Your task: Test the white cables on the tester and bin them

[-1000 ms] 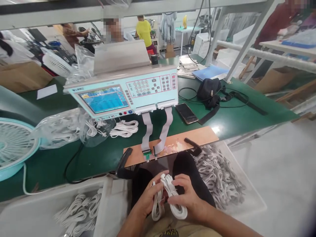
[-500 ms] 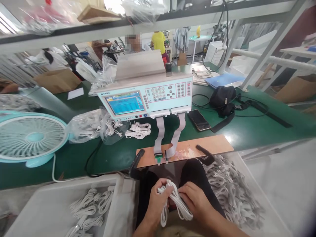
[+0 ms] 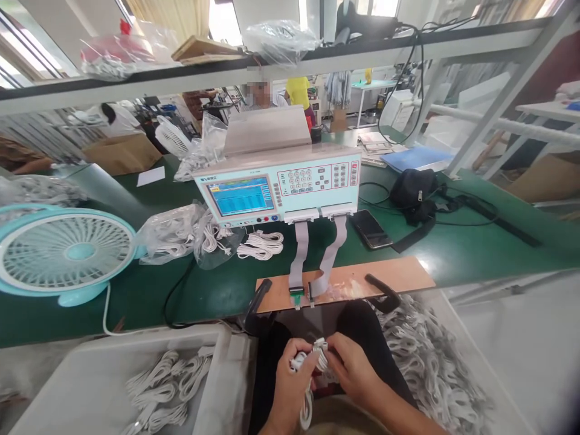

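Above my lap, a coiled white cable (image 3: 306, 411) is between my two hands. My left hand (image 3: 292, 377) is closed round one side of the coil, and a loop hangs below it. My right hand (image 3: 353, 365) pinches the upper part of the same cable, where the white ends sit close together; the fingertips are partly hidden. Just beyond my hands, at the bench edge, two small connectors on a green board (image 3: 297, 298) end the grey ribbon cables (image 3: 299, 254). These run up to a cable tester (image 3: 281, 187) with a lit blue screen.
A wooden strip (image 3: 399, 275) is held by two black clamps (image 3: 259, 302) at the bench edge. White bins with coiled cables stand at left (image 3: 217, 356) and right (image 3: 471, 338). A fan (image 3: 67, 257), bagged cables (image 3: 170, 232), a phone (image 3: 370, 229) and a black bag (image 3: 412, 193) are on the bench.
The coil has turned from lying slanted across my hands to hanging more end-on below them. My right hand has moved up to the cable's top. The view has shifted slightly.
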The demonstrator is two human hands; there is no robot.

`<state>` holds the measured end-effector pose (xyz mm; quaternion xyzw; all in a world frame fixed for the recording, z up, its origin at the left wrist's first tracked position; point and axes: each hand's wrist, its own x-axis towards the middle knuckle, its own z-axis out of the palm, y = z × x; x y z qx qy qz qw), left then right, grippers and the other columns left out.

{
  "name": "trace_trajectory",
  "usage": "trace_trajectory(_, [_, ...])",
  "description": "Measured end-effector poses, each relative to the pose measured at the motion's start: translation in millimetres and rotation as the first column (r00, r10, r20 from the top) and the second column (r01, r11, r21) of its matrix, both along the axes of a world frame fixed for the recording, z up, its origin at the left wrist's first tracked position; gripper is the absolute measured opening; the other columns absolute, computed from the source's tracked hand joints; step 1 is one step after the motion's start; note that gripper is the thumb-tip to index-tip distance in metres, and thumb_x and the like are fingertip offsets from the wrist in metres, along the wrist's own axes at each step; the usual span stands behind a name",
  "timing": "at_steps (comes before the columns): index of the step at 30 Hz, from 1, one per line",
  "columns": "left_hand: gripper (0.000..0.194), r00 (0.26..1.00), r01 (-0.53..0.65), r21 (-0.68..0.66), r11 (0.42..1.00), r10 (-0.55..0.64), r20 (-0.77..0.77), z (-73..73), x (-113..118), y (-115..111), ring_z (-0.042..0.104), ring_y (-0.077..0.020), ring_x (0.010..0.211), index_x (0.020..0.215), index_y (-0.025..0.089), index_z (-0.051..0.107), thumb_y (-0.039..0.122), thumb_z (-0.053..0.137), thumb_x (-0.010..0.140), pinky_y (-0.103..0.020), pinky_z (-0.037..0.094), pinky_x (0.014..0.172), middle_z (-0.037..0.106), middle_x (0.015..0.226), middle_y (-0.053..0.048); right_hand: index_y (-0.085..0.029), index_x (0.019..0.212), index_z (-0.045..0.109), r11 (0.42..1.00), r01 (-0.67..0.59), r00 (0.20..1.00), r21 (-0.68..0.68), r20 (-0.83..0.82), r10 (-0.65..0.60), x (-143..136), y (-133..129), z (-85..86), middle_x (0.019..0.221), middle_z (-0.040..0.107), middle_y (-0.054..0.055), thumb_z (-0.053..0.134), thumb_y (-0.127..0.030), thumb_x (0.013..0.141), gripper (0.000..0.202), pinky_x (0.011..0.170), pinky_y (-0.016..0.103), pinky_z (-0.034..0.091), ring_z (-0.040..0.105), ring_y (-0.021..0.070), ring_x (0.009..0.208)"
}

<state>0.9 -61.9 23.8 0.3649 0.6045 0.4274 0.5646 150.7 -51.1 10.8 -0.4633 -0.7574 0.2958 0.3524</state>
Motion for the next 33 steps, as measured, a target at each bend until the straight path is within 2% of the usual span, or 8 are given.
trace_trajectory(3, [0.027, 0.999, 0.035, 0.037, 0.999, -0.036, 0.028, 1.1, -7.1, 7.3, 0.046, -0.0057, 0.044, 0.063, 0.015, 0.056, 0.038, 0.068, 0.068, -0.017, 0.038, 0.035, 0.061, 0.084, -0.002, -0.019, 0.08, 0.049, 1.0, 0.001, 1.0, 0.03, -0.021, 0.0, -0.6, 9.9, 5.5, 0.072, 0.05, 0.002, 0.04, -0.021, 0.09, 0.013, 0.06, 0.025, 0.038, 0.047, 0.0153, 0.066])
trace_trajectory(6, [0.026, 0.988, 0.151, 0.106, 0.983, -0.149, -0.033, 8.2, -14.1, 19.6, 0.043, -0.0052, 0.045, 0.058, 0.014, 0.054, 0.033, 0.068, 0.07, -0.015, 0.037, 0.039, 0.059, 0.071, 0.0, -0.019, 0.079, 0.05, 0.998, 0.049, 0.992, -0.05, -0.116, -0.054, -5.1, 21.0, 10.4, 0.071, 0.05, 0.001, 0.041, -0.024, 0.09, 0.015, 0.061, 0.025, 0.038, 0.046, 0.0149, 0.066])
trace_trajectory(8, [0.016, 0.984, 0.176, 0.131, 0.976, -0.17, -0.059, 13.2, -16.8, 28.4, 0.043, -0.0057, 0.045, 0.072, 0.015, 0.06, 0.029, 0.068, 0.069, -0.015, 0.037, 0.039, 0.056, 0.066, 0.002, -0.018, 0.077, 0.052, 0.984, 0.074, 0.971, -0.162, -0.214, -0.108, -9.9, 28.8, 11.0, 0.071, 0.051, 0.0, 0.044, -0.027, 0.089, 0.017, 0.062, 0.025, 0.039, 0.048, 0.0146, 0.066])
trace_trajectory(12, [0.039, 0.968, 0.249, 0.136, 0.959, -0.248, -0.021, 14.5, -19.2, 41.2, 0.044, -0.0066, 0.048, 0.107, 0.017, 0.06, 0.026, 0.065, 0.07, -0.016, 0.039, 0.039, 0.056, 0.075, 0.001, -0.017, 0.072, 0.054, 0.935, 0.112, 0.91, -0.335, -0.345, -0.232, -20.1, 43.0, 5.6, 0.069, 0.054, 0.0, 0.05, -0.029, 0.085, 0.017, 0.062, 0.024, 0.039, 0.049, 0.0149, 0.066])
trace_trajectory(15, [0.031, 0.948, 0.311, 0.102, 0.945, -0.316, 0.043, 8.2, -23.9, 44.3, 0.043, -0.0059, 0.043, 0.097, 0.014, 0.065, 0.028, 0.065, 0.069, -0.017, 0.038, 0.038, 0.057, 0.069, 0.0, -0.017, 0.067, 0.054, 0.899, 0.15, 0.88, -0.41, -0.359, -0.311, -25.1, 50.4, 0.6, 0.065, 0.054, 0.0, 0.054, -0.028, 0.08, 0.017, 0.061, 0.024, 0.038, 0.048, 0.0148, 0.064])
trace_trajectory(20, [0.042, 0.928, 0.315, 0.053, 0.947, -0.32, 0.193, 2.0, -34.1, 42.1, 0.044, -0.0059, 0.04, 0.1, 0.014, 0.064, 0.03, 0.072, 0.061, -0.018, 0.036, 0.038, 0.06, 0.068, 0.0, -0.016, 0.066, 0.055, 0.876, 0.13, 0.851, -0.463, -0.401, -0.339, -27.2, 54.0, -1.0, 0.063, 0.053, -0.001, 0.056, -0.031, 0.077, 0.019, 0.059, 0.024, 0.037, 0.046, 0.0137, 0.062])
trace_trajectory(27, [0.028, 0.987, 0.162, 0.081, 0.983, -0.163, -0.006, 2.0, -29.1, 46.2, 0.042, -0.0075, 0.04, 0.075, 0.013, 0.063, 0.041, 0.065, 0.07, -0.018, 0.034, 0.039, 0.053, 0.049, 0.003, -0.016, 0.063, 0.053, 0.827, 0.048, 0.758, -0.561, -0.519, -0.396, -31.9, 52.3, 6.7, 0.057, 0.048, -0.003, 0.063, -0.037, 0.072, 0.025, 0.052, 0.023, 0.033, 0.04, 0.0109, 0.054])
trace_trajectory(33, [0.034, 0.952, 0.302, 0.153, 0.941, -0.289, -0.104, 15.3, -33.4, 56.3, 0.043, -0.0075, 0.04, 0.059, 0.014, 0.057, 0.043, 0.057, 0.077, -0.018, 0.033, 0.038, 0.051, 0.05, 0.002, -0.015, 0.062, 0.053, 0.701, -0.087, 0.621, -0.708, -0.589, -0.518, -37.7, 54.8, 14.4, 0.052, 0.048, -0.004, 0.072, -0.042, 0.062, 0.033, 0.047, 0.022, 0.031, 0.038, 0.0085, 0.047])
